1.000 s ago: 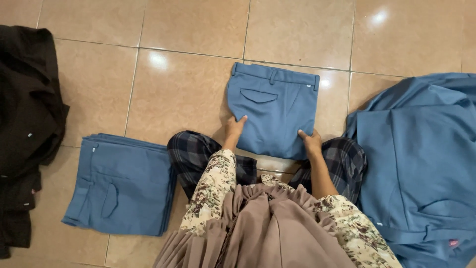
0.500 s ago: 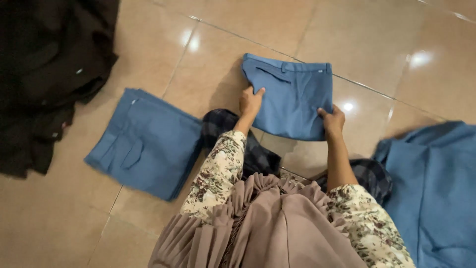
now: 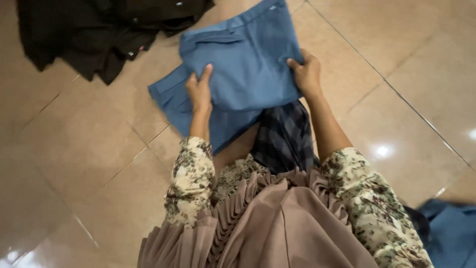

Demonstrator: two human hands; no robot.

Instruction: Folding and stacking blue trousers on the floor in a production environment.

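A folded pair of blue trousers (image 3: 250, 57) is gripped at its near corners by both hands. My left hand (image 3: 199, 90) holds its left edge, and my right hand (image 3: 306, 73) holds its right edge. The folded piece rests on top of another folded blue pair (image 3: 171, 97) lying on the tiled floor, whose left edge sticks out underneath. Both forearms wear floral sleeves.
A heap of black clothes (image 3: 99, 30) lies at the top left on the beige tiled floor (image 3: 79, 149). Dark checked fabric (image 3: 282, 136) covers my knee. More blue cloth (image 3: 448, 233) shows at the bottom right. A pleated taupe garment (image 3: 267, 223) hangs below.
Both hands have carried the folded blue trousers left from the bare tiles onto the other folded blue pair. The view has swung left, and the large blue pile has slid out of sight.
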